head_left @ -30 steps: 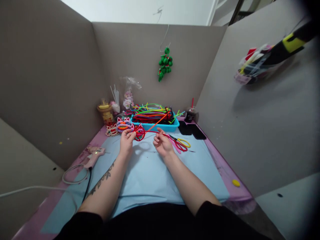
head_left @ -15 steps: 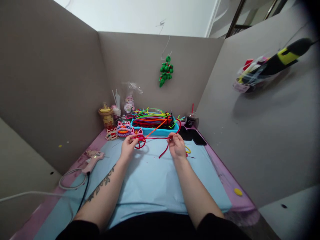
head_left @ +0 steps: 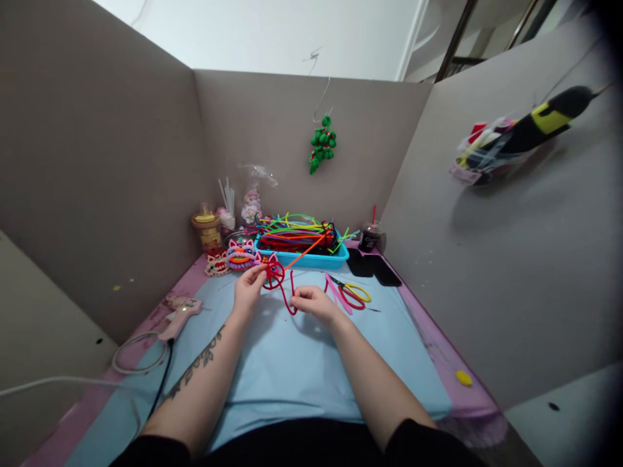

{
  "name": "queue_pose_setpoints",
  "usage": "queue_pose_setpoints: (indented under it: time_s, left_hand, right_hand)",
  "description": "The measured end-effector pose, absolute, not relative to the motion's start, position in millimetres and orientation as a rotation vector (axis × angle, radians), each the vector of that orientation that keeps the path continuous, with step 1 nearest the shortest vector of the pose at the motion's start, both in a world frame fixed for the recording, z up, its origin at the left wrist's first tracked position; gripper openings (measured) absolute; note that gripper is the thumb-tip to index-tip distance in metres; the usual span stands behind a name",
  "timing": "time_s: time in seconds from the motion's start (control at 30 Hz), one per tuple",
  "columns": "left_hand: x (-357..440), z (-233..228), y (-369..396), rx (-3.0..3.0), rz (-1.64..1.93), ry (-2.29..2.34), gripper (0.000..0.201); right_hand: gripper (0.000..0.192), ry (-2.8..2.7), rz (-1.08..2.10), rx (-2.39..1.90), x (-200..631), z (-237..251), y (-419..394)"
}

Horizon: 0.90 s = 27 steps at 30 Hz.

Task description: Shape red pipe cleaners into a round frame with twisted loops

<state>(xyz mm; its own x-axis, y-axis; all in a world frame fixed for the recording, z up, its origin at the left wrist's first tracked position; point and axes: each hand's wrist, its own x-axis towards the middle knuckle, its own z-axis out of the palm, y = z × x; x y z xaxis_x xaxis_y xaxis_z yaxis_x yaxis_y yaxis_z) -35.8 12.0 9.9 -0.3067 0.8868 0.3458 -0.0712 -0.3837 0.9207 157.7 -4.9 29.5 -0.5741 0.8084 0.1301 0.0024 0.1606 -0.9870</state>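
Note:
Between the fingertips of my left hand (head_left: pixel 249 288) is a red ring with spokes (head_left: pixel 275 275), bent from pipe cleaner. A loose red pipe cleaner (head_left: pixel 285 300) runs from the ring down to my right hand (head_left: pixel 314 302), whose fingers are pinched on it. One end of that strand sticks up above the right fingertips. Beyond the left hand sit several crafted animal faces (head_left: pixel 240 254) in pink, purple and cream. Just right of my right hand lie scissors (head_left: pixel 357 295) with red and yellow handles, beside a pink strip (head_left: pixel 339 296).
A blue tray (head_left: pixel 311 261) heaped with coloured pipe cleaners stands at the back. A pink glue gun (head_left: pixel 180 319) with its cable lies left. Two black flat things (head_left: pixel 374 265) and a dark drink cup (head_left: pixel 371 236) are back right. Grey partitions (head_left: pixel 272 123) enclose the table.
My right hand has moved left and toward me, drawing the red strand from a straight pull to a downward bend. The scissors and pink strip are now uncovered. My left hand stays on the ring.

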Motion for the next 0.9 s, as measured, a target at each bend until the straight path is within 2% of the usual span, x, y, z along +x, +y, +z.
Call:
queue_pose_setpoints:
  time_s: [0.27, 0.57, 0.9]
  left_hand:
    - [-31, 16, 6, 1.295, 1.692, 1.179, 0.034]
    - [-27, 14, 3, 1.406, 1.624, 1.133, 0.028]
    - [-26, 14, 2, 1.454, 1.606, 1.131, 0.027]
  right_hand:
    - [0.019, -2.098, 1.383, -0.852, 149, 13, -4]
    - [0.013, -2.22, 1.251, -0.975, 151, 5, 2]
    - [0.013, -2.353, 0.746, -1.129, 147, 6, -1]
